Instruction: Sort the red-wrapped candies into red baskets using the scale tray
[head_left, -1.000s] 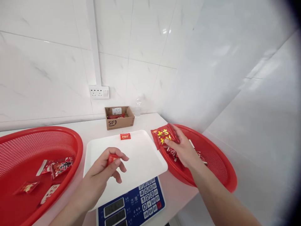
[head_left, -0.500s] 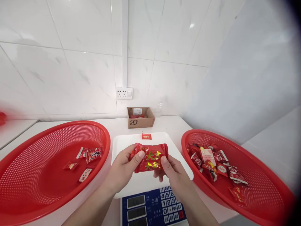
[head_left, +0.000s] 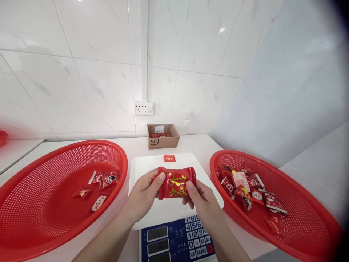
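A red snack packet (head_left: 176, 185) with gold characters is held level between my two hands over a white scale tray (head_left: 152, 214). My left hand (head_left: 147, 189) pinches its left end, thumb on top. At the right end, my right hand (head_left: 200, 196) grips it the same way, with fingers curled underneath. One small red packet (head_left: 169, 158) lies near the tray's far edge. Below the tray, the blue scale panel (head_left: 177, 238) shows displays and number keys, partly covered by my right forearm.
A red basket (head_left: 65, 153) on the left holds several wrapped snacks. Another red basket (head_left: 218, 156) on the right contains more packets. Behind the tray stands an open cardboard box (head_left: 164, 142) with red packets inside. A wall socket (head_left: 144, 108) sits above it.
The red packet has shifted very slightly right and tilted a little, so its gold print catches light differently. Both hands keep their hold on it.
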Available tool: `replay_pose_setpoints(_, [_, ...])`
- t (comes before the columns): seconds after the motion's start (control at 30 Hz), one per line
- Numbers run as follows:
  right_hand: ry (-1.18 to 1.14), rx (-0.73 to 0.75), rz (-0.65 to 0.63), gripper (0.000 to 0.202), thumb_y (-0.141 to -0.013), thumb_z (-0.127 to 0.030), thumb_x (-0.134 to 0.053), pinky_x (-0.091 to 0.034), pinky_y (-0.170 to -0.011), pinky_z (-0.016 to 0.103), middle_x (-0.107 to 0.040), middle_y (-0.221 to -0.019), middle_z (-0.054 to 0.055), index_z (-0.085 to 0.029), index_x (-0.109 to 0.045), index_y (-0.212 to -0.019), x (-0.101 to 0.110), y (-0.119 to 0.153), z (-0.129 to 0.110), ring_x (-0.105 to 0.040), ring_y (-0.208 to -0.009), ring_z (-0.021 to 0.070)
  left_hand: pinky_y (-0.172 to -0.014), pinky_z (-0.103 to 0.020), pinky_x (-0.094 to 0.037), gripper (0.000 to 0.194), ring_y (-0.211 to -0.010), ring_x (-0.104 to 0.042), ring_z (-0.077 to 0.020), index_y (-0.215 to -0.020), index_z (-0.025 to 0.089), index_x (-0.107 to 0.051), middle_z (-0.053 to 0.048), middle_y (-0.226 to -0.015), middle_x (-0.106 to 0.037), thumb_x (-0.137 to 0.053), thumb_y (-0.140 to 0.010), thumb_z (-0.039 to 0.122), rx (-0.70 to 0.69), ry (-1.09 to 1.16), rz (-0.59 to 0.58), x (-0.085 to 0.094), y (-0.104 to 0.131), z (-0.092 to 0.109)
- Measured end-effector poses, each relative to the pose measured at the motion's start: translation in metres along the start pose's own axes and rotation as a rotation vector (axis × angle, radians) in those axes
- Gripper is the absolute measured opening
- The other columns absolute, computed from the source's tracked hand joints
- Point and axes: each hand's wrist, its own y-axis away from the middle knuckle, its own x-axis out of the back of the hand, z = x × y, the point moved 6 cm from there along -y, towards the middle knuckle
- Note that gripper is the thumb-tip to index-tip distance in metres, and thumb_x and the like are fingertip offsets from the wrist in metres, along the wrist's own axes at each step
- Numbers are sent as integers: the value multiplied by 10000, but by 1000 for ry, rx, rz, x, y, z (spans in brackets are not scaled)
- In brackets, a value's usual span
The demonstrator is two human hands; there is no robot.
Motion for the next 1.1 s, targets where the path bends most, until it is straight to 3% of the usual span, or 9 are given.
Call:
replay_pose_setpoints(0.13, [-148,-24,-9,406,-839,-575,-492,-324,-476,228,-552,-613,0,-180,-581,-806,-2,-2,7,-456,-541,115,-545,-217,-347,329,-592,-425,-110,-778,185,-544,28,-633,-496,-444,-888,478,-23,-57,-33,-1,-1,4])
replay_pose_setpoints(0.27, [-302,-60,-5,374,-829,-551,-536,-310,-449,203,-546,-633,-12,-182,-595,-839,-6,-2,11,-461,-523,90,-623,-234,-412,279,-713,-521,-134,-937,176,-567,-24,-827,-608,-536,-853,440,-35,-60,-106,-4,-1,8])
replay_pose_setpoints(0.4, [-350,-78,-19,345,-826,-531,-559,-313,-440,190,-551,-659,-23,-198,-596,-905,-9,-2,12,-466,-508,74,-609,-244,-440,298,-663,-542,-123,-976,167,-543,-24,-807,-624,-566,-839,431,6,-32,-125,-5,-1,6])
replay_pose_setpoints(0.5, [-372,-64,-10,372,-825,-562,-537,-327,-443,191,-547,-656,-20,-193,-583,-841,-8,-1,11,-483,-513,79,-591,-234,-440,292,-644,-538,-110,-979,162,-547,-28,-815,-636,-561,-844,421,18,-28,-111,-3,0,5])
replay_pose_setpoints(0.67, [-357,-69,-7,450,-789,-633,-521,-349,-449,206,-553,-670,-7,-184,-553,-774,-7,0,12,-507,-515,92,-633,-248,-461,269,-719,-570,-133,-968,157,-553,-44,-855,-642,-580,-834,388,26,-9,-114,-4,1,5])
replay_pose_setpoints(0.87, [-261,-66,5,394,-832,-572,-514,-347,-445,207,-537,-613,-18,-185,-550,-763,-8,-2,14,-497,-496,92,-529,-211,-412,241,-595,-511,-93,-911,155,-548,-11,-754,-611,-588,-827,377,31,0,-126,-6,0,4])
replay_pose_setpoints(1.0, [-224,-72,9,408,-837,-574,-502,-342,-442,208,-521,-589,-22,-183,-552,-735,-8,-2,13,-488,-484,91,-547,-218,-416,247,-614,-527,-99,-937,167,-533,-15,-786,-613,-588,-829,383,25,3,-145,-7,-1,2])
replay_pose_setpoints(1.1, [-207,-69,14,400,-841,-573,-496,-343,-450,212,-551,-613,-9,-186,-567,-766,-6,-2,13,-490,-499,98,-597,-226,-423,238,-675,-538,-114,-909,184,-534,-6,-792,-603,-534,-858,416,-17,-49,-96,-2,-2,2])
